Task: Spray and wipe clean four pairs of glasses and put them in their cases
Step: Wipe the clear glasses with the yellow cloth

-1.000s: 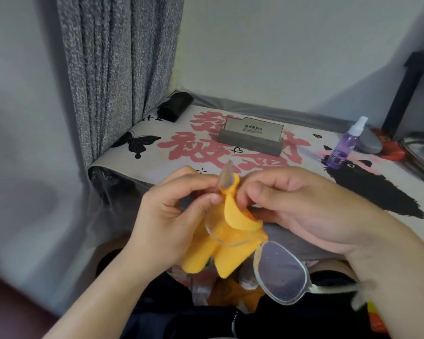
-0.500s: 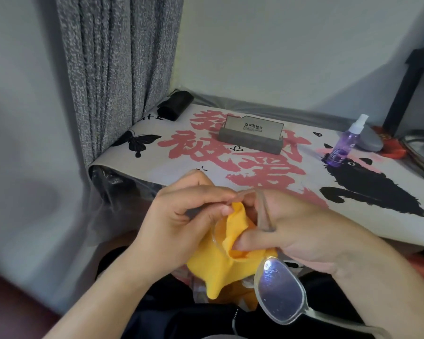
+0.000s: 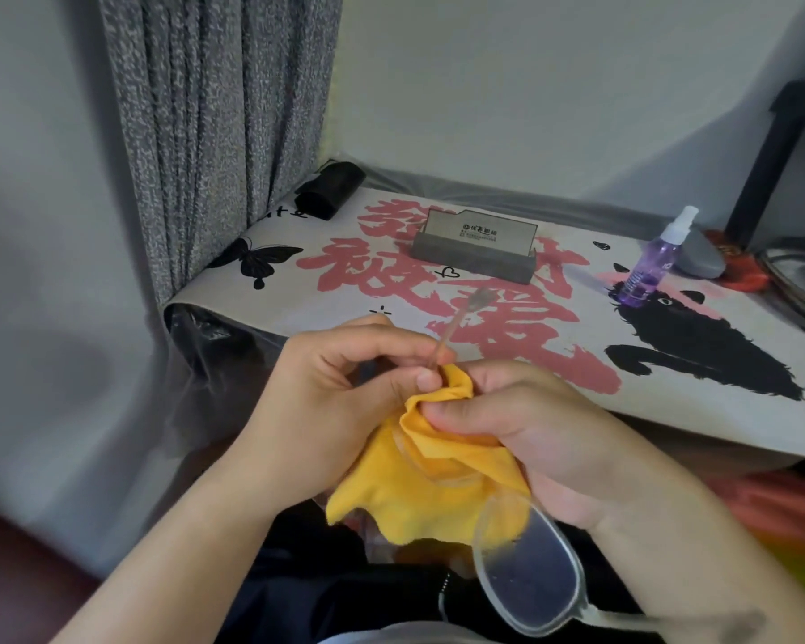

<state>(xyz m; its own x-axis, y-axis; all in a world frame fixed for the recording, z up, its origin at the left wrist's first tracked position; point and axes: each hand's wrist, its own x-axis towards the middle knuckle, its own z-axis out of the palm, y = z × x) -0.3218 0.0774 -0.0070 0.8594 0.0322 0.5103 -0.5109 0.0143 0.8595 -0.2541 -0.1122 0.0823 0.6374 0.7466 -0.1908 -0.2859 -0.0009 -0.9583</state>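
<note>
I read this as the wiping step on one pair of glasses point(image 3: 507, 541), which I hold above my lap, in front of the near edge of the table point(image 3: 298, 299) and clear of it. My left hand point(image 3: 340, 402) pinches the frame near the hinge of one arm, which sticks up past my fingers toward the table; the fingers are curled and gripping. My right hand point(image 3: 544, 439) pinches the yellow cloth point(image 3: 419, 495), which is bunched over one lens with the thumb pressing it onto the glass. The other lens hangs bare below the cloth, at the lower right, and looks dull or smeared, though the view is too soft to be certain. On the table stand the purple spray bottle point(image 3: 651, 267) at the far right, a grey open case point(image 3: 475, 253) in the middle, a black pouch point(image 3: 328, 190) at the far left by the curtain point(image 3: 215, 132), and a grey rounded case point(image 3: 702, 258) just behind the bottle. My judgement: the covered lens is nearly worked over, so the next move calls for shifting the cloth to the bare lens while keeping the left grip on the frame, not the glass. Casing comes after that. No other pairs are in view, so I cannot tell how many remain.
</note>
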